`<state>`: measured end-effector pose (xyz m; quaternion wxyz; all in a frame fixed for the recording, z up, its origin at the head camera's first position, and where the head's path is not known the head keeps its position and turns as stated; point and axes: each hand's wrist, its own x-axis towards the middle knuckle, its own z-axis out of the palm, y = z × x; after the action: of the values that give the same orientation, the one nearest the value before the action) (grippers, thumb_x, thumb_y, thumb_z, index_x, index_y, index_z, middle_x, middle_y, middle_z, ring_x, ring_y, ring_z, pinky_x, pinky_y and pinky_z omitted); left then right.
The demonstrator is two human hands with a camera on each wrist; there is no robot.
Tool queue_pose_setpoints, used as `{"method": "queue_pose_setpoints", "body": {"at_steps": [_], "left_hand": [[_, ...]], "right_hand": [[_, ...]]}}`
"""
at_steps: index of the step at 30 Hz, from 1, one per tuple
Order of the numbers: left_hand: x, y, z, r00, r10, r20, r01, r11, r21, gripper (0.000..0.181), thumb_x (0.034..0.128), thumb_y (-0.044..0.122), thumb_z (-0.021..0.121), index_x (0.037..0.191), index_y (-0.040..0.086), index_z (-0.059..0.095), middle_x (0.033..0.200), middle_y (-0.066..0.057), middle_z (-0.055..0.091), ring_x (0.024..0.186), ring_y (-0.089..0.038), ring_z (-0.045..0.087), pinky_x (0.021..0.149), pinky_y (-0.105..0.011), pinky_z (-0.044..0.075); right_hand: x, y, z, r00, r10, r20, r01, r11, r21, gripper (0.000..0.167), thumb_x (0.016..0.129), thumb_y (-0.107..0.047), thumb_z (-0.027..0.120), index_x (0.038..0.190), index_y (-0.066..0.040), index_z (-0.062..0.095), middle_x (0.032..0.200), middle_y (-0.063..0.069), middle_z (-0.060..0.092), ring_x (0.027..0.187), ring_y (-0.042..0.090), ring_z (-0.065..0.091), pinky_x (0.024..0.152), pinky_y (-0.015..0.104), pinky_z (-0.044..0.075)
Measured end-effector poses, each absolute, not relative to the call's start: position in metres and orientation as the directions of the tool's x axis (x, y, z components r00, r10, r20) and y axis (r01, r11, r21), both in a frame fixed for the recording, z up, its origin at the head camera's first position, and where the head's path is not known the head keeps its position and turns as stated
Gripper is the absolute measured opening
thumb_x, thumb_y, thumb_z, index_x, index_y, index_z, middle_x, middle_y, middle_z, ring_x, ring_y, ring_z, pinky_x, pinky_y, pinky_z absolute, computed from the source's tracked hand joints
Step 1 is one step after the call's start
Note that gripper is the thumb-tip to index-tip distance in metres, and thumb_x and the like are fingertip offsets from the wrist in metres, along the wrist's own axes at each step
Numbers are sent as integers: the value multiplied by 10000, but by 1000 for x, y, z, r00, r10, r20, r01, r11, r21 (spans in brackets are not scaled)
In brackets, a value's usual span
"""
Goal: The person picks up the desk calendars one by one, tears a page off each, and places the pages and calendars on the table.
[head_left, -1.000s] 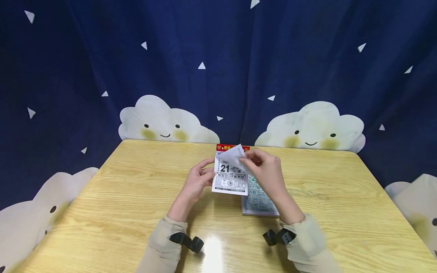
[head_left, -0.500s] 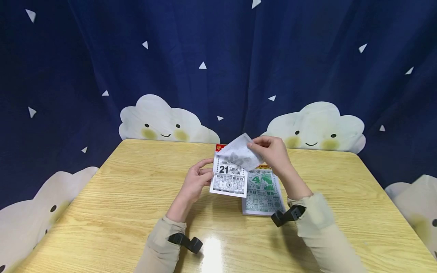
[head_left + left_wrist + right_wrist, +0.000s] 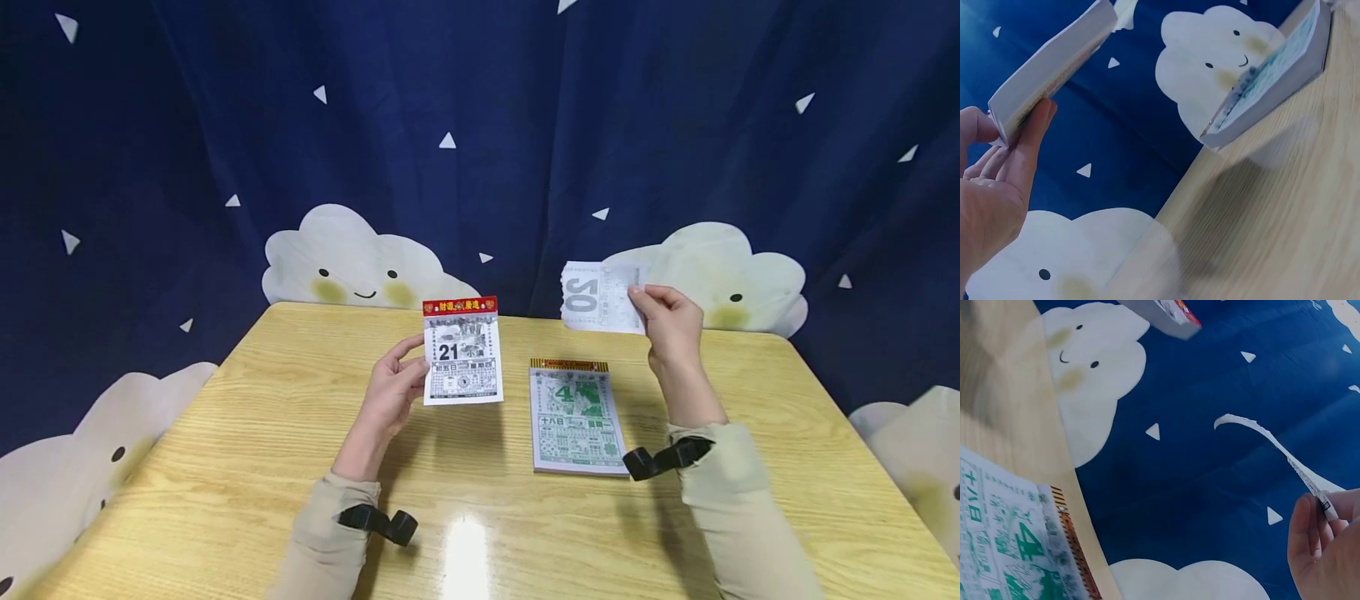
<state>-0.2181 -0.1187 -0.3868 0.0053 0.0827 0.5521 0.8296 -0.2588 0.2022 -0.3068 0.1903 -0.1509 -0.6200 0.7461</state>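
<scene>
My left hand (image 3: 392, 382) grips a thick tear-off calendar (image 3: 463, 354) by its left edge, above the table. It has a red header and its top page reads 21. In the left wrist view the calendar (image 3: 1047, 65) shows edge-on, pinched between thumb and fingers. My right hand (image 3: 672, 327) pinches a loose calendar page (image 3: 603, 298) with a ragged left edge, and a 20 shows through it reversed. Seen from the right wrist, that page (image 3: 1272, 445) curves away from the fingertips. A second calendar (image 3: 577, 423), printed green with a 4, lies on the table between the hands.
The wooden table (image 3: 225, 467) runs back to a dark blue curtain (image 3: 495, 125) with white triangles and smiling clouds. Each forearm wears a black wrist camera, the left one (image 3: 378, 523) and the right one (image 3: 667, 458).
The page has come off the red-headed calendar, and my right hand has carried it up and to the right. My left hand has moved the calendar left, uncovering the green one.
</scene>
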Motion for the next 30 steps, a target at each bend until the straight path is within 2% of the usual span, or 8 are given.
{"method": "queue_pose_setpoints", "body": {"at_steps": [4, 8, 18, 22, 26, 30], "left_hand": [[-219, -125, -386, -983, 139, 117, 64, -340, 938, 499, 846, -77, 395, 1340, -68, 328, 762, 35, 687, 614, -103, 633, 569, -230, 526], [-218, -131, -387, -989, 126, 75, 32, -315, 949, 490, 854, -69, 396, 1341, -56, 340, 781, 37, 685, 617, -109, 632, 564, -234, 524], [-217, -148, -391, -996, 87, 9, -16, -287, 958, 490, 850, -39, 414, 1335, -54, 349, 791, 23, 658, 602, -78, 591, 554, -215, 516], [-216, -152, -394, -996, 87, -2, -25, -271, 962, 495, 839, -38, 414, 1329, -60, 353, 787, 22, 643, 601, -59, 576, 555, -200, 512], [-216, -156, -397, -996, 91, -21, -44, -266, 963, 500, 834, -38, 419, 1331, -57, 361, 781, 13, 633, 601, -59, 574, 560, -202, 512], [-214, -161, -402, -995, 78, -56, -73, -232, 970, 505, 839, -22, 424, 1340, -39, 360, 837, 3, 638, 659, -86, 617, 601, -222, 526]], "right_hand": [[-256, 195, -311, -887, 459, 41, -98, -100, -990, 73, 789, -84, 683, 780, -98, 612, 707, -45, 557, 594, 28, 533, 524, 114, 460], [-254, 186, -315, -898, 433, 75, -93, -20, -995, 84, 799, -122, 681, 801, -113, 597, 696, -72, 573, 609, 25, 540, 538, 112, 459], [-252, 167, -329, -930, 345, 129, -87, 135, -987, 186, 814, -116, 663, 941, 12, 616, 630, -156, 573, 598, -3, 528, 524, 132, 436], [-250, 159, -336, -937, 313, 157, -95, 204, -974, 227, 808, -113, 664, 980, 32, 637, 719, -76, 600, 641, 14, 532, 558, 134, 447], [-247, 152, -342, -939, 283, 194, -110, 289, -951, 207, 800, -140, 670, 950, 4, 669, 817, 39, 628, 674, 49, 541, 567, 143, 447], [-244, 144, -350, -943, 251, 217, -123, 343, -931, 177, 794, -155, 672, 910, -22, 682, 874, 94, 645, 718, 90, 552, 572, 157, 445]]}}
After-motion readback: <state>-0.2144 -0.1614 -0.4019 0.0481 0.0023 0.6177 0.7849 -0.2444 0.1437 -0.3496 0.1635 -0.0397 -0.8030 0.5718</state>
